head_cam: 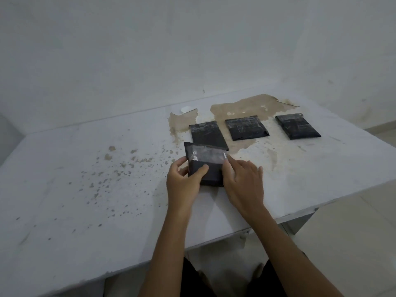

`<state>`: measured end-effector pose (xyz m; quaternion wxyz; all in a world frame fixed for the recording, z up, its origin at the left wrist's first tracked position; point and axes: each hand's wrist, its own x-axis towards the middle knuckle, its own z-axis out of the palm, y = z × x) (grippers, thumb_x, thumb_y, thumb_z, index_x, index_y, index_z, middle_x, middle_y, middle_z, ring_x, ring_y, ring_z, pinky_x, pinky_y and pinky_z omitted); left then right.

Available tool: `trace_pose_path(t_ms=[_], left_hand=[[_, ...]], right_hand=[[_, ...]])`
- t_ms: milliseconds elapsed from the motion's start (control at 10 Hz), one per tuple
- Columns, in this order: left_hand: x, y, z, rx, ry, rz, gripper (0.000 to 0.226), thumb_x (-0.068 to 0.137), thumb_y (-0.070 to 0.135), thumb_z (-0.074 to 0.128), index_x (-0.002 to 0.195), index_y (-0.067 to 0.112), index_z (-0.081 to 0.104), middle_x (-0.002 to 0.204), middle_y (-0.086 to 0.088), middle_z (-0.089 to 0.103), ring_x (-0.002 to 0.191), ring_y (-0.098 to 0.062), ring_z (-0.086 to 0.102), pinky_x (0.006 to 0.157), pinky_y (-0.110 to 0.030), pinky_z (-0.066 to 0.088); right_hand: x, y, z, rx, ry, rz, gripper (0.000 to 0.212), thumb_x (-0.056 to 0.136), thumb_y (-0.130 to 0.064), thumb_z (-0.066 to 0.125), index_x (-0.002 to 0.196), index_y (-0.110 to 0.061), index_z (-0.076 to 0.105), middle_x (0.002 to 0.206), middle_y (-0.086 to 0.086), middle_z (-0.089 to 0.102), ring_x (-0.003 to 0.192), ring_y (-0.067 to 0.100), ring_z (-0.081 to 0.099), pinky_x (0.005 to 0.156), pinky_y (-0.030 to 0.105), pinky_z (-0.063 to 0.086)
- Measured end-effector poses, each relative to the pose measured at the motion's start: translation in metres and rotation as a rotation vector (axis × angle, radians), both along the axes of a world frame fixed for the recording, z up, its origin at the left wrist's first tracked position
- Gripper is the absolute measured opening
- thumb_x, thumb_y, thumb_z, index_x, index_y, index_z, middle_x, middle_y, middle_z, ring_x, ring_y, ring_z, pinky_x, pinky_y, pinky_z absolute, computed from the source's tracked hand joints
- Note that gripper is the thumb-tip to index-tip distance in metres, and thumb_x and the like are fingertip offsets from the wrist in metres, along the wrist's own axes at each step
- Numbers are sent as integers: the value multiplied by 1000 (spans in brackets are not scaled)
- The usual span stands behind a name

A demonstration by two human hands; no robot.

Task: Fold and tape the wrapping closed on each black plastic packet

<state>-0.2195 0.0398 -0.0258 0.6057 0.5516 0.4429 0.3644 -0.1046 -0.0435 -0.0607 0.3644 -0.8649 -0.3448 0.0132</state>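
Observation:
A black plastic packet (211, 172) lies on the white table (85, 189) in front of me. A strip of clear tape (203, 156) runs across its folded upper flap. My left hand (184, 181) grips the packet's left edge, thumb on top. My right hand (242, 179) rests on its right edge, fingertips pressing the tape end down. Three more black packets lie in a row behind: one (206, 135) just beyond the held packet, one (246, 127) in the middle, one (297, 126) at the right. Each shows shiny tape across its top.
The tabletop's coating has peeled off in a brown patch (235, 108) under and behind the packets, with brown specks to the left. A wall stands just behind the table. The table's front edge runs diagonally near my arms; tiled floor lies to the right.

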Motion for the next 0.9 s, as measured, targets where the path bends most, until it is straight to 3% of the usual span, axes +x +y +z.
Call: trace_pose_path(t_ms=[100, 200, 300, 400, 500, 600, 700, 800, 900], left_hand=[[-15, 34, 6, -57, -50, 75, 54, 86, 14, 81, 136, 15, 61, 116, -4, 75, 99, -16, 74, 85, -32, 62], [-22, 81, 6, -47, -31, 163, 54, 89, 15, 79, 139, 10, 60, 123, -5, 73, 105, -19, 72, 93, -36, 61], [-19, 126, 3, -81, 1, 192, 53, 90, 17, 78, 139, 9, 59, 125, -7, 71, 108, -20, 70, 92, -37, 61], [-7, 153, 0, -109, 7, 183, 48, 92, 15, 75, 137, 6, 60, 126, -9, 69, 107, -22, 70, 90, -36, 61], [6, 167, -1, 4, 135, 202, 42, 96, 18, 70, 134, 4, 61, 119, -7, 67, 105, -22, 66, 90, -32, 59], [13, 171, -4, 220, 441, 204, 36, 97, 30, 61, 122, 4, 66, 110, -6, 68, 104, -28, 65, 89, -34, 54], [12, 172, -4, 301, 679, 204, 43, 100, 37, 53, 119, 1, 65, 118, -17, 69, 109, -36, 63, 106, -45, 44], [6, 161, 2, 323, 684, 210, 57, 102, 35, 50, 149, 5, 41, 145, -20, 52, 134, -40, 45, 111, -49, 36], [-2, 136, 3, 546, 736, 178, 62, 98, 34, 55, 154, 17, 37, 152, -14, 45, 138, -38, 39, 105, -54, 42]], right_hand=[[5, 14, -4, -25, -62, 143, 51, 106, -35, 21, 139, -13, 53, 144, 7, 53, 141, 28, 41, 122, 47, 25], [10, 21, -9, -159, -105, 231, 49, 108, -31, 24, 154, -14, 35, 163, 3, 30, 154, 19, 16, 127, 37, 5], [10, 25, -14, -287, -173, 275, 55, 107, -32, 27, 159, -16, 23, 167, 0, 20, 155, 16, 7, 126, 37, 2], [9, 27, -14, -285, -168, 250, 56, 106, -34, 28, 159, -17, 22, 167, -1, 20, 155, 15, 8, 127, 36, 4], [8, 28, -13, -270, -160, 236, 56, 105, -34, 30, 158, -16, 24, 166, 0, 22, 155, 15, 11, 127, 36, 5], [7, 28, -12, -265, -152, 235, 56, 105, -33, 32, 158, -16, 25, 165, 1, 24, 154, 15, 13, 127, 36, 6], [7, 28, -11, -269, -148, 241, 56, 105, -34, 33, 158, -16, 26, 165, 0, 25, 154, 15, 13, 127, 36, 7], [8, 27, -11, -257, -158, 236, 56, 104, -34, 34, 157, -16, 28, 165, 0, 26, 154, 15, 14, 127, 36, 6], [9, 27, -11, -257, -167, 227, 55, 104, -34, 34, 157, -17, 29, 164, -1, 28, 154, 15, 15, 127, 36, 7]])
